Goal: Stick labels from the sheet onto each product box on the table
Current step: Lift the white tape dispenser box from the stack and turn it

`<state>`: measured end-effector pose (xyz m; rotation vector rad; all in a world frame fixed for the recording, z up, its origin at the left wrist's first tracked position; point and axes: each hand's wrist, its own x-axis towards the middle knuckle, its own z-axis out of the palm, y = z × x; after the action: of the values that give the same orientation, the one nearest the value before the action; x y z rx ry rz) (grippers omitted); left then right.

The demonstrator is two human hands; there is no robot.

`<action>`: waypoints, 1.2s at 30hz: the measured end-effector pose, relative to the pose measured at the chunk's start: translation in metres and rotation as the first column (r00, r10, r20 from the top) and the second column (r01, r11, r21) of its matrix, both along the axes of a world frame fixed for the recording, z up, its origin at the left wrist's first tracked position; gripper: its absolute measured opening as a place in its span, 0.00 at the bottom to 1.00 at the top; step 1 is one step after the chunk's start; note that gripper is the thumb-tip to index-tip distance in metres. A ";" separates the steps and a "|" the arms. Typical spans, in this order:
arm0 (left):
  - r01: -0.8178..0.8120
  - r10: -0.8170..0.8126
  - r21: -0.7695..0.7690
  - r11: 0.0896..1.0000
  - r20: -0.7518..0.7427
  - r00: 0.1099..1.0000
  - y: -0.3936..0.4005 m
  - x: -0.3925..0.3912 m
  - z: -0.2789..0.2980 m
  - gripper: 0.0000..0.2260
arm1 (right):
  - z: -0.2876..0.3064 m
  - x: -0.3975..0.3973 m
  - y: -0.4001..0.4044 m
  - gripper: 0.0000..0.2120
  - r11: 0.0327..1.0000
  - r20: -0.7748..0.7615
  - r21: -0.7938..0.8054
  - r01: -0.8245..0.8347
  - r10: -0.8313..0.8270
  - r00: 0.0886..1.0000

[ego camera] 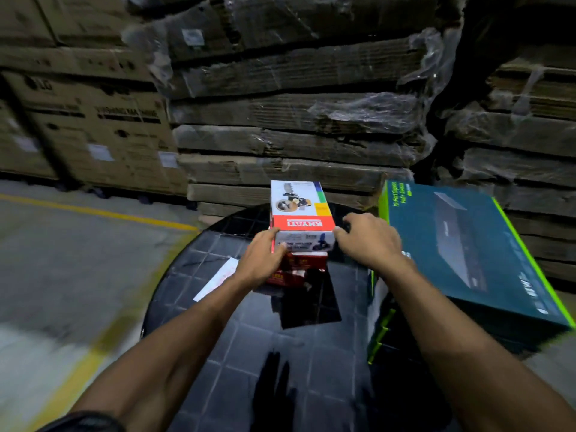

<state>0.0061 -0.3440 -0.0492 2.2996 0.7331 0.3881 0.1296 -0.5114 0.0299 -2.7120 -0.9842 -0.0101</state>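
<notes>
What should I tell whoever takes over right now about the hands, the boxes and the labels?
Left hand: grips the near left corner of the white and red box.
Right hand: grip on that box's near right corner.
The box sits on small red boxes in the middle of the black round table.
Label sheet: flat on the table, left of the stack, untouched.
Big teal box: tilted at the table's right edge.
Done: no fresh label visible on any box.
Left: position the box, then label each one.
</notes>
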 end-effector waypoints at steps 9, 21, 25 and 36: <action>-0.081 0.103 -0.445 0.892 0.025 0.994 0.103 0.057 -0.039 0.25 | -0.068 0.058 0.136 0.31 0.938 -0.387 0.023 0.346 -0.311 0.868; 0.099 0.026 -0.786 0.610 0.144 0.989 0.128 0.079 -0.065 0.14 | -0.106 0.056 0.154 0.22 0.736 -0.589 0.197 0.648 -0.440 0.678; 0.118 0.084 -0.791 0.600 0.208 0.974 0.120 0.039 -0.054 0.17 | -0.106 0.014 0.140 0.16 0.658 -0.644 0.344 0.670 -0.354 0.678; 0.025 0.228 -0.837 0.546 0.177 0.957 0.057 -0.153 -0.057 0.19 | -0.122 -0.161 0.057 0.12 0.532 -0.803 0.548 0.645 0.117 0.585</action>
<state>-0.1468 -0.2868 -0.1065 1.2497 0.7039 0.2945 -0.0319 -0.4548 -0.0922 -1.6213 -0.0985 0.4878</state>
